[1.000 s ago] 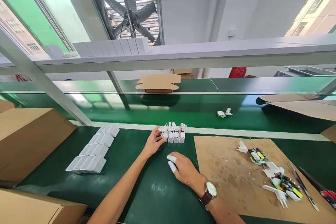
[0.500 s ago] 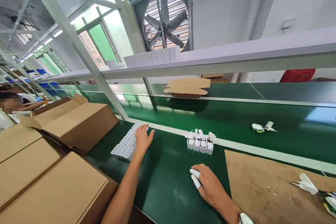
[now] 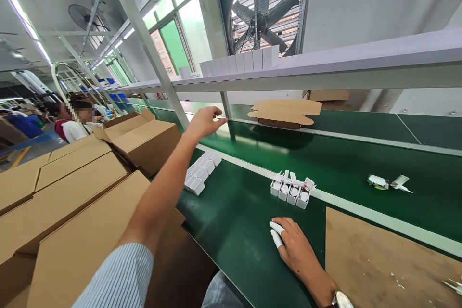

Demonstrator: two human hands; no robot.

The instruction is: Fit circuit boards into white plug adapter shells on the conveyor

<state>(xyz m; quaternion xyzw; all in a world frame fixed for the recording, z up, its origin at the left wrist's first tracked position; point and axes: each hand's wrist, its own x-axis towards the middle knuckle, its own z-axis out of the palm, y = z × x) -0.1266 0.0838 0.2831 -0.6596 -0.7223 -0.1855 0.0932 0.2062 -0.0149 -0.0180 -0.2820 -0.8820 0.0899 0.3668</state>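
My left hand (image 3: 205,122) is raised in the air above the green bench, fingers stretched forward and apart, holding nothing. It hovers above and beyond a batch of closed white boxes (image 3: 200,172) laid in rows on the bench. My right hand (image 3: 294,248) rests flat on the green mat (image 3: 234,221), with white finger cots on two fingertips. A short row of open white boxes (image 3: 292,191) with flaps up stands just beyond my right hand, apart from it.
Brown cartons (image 3: 90,192) are stacked along the left. A brown cardboard sheet (image 3: 382,255) covers the bench at right. Loose white parts (image 3: 388,182) and a flat carton (image 3: 285,113) lie on the conveyor belts. White boxes line the overhead shelf (image 3: 240,63). Co-workers sit far left.
My left hand has lifted off the rows of closed white boxes and risen forward into the air. My view has turned further left. The right hand has stayed put.
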